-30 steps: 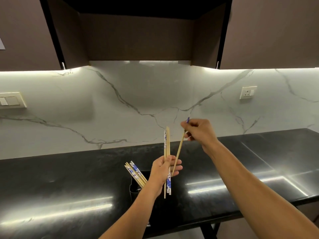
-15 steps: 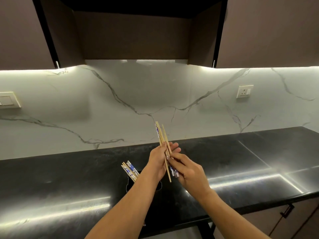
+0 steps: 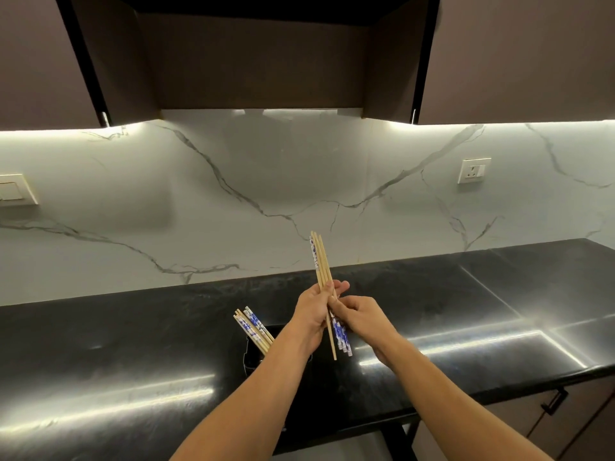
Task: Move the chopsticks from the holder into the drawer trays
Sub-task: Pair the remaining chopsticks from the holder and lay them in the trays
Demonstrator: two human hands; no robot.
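Note:
My left hand (image 3: 312, 311) grips a bundle of wooden chopsticks (image 3: 321, 261) with blue-and-white ends, held nearly upright above the black counter (image 3: 133, 344). My right hand (image 3: 364, 319) is against the same bundle from the right, its fingers curled on the chopsticks just below my left thumb. Several more chopsticks (image 3: 253, 329) lean left out of a dark holder (image 3: 254, 356), mostly hidden behind my left forearm. No drawer tray shows in this view.
A marble backsplash with a socket (image 3: 472, 169) on the right and a switch plate (image 3: 15, 191) on the left rises behind the counter. Dark wall cabinets hang overhead. A cabinet front with a black handle (image 3: 554, 399) sits below the counter at right.
My right hand brought a single chopstick from up right down into the bundle in my left hand, and now holds the bundle together with it. The view drifted slightly.

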